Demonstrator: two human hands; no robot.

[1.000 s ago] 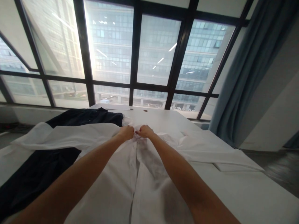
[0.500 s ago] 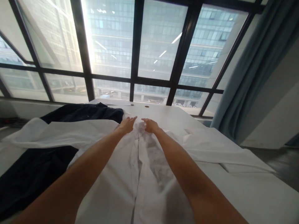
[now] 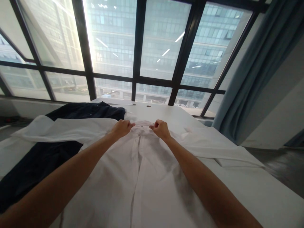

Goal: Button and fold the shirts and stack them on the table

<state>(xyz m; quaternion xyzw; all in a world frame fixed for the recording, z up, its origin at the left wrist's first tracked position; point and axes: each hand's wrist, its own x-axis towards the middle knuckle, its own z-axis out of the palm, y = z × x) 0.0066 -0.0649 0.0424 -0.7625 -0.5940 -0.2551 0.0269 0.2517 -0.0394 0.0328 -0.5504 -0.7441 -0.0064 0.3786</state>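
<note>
A white shirt [image 3: 156, 177] lies spread on the table with its button front facing up and its collar [image 3: 142, 123] at the far end. My left hand [image 3: 123, 128] is closed on the left side of the collar. On the collar's right side, my right hand [image 3: 161, 129] pinches the cloth between thumb and curled fingers. One white sleeve [image 3: 68, 128] stretches out to the left, the other sleeve [image 3: 220, 145] to the right. Both forearms reach over the shirt's body and hide parts of it.
Dark navy garments [image 3: 52, 158] lie at the left, partly under the white sleeve. The white table [image 3: 163, 112] runs up toward a large window with black frames [image 3: 111, 77]. A blue-grey curtain [image 3: 239, 79] hangs at the right.
My hands have moved apart, and their fingers have closed on the collar's two sides. The collar, bunched before, is now drawn wider, and the shirt front looks smoother.
</note>
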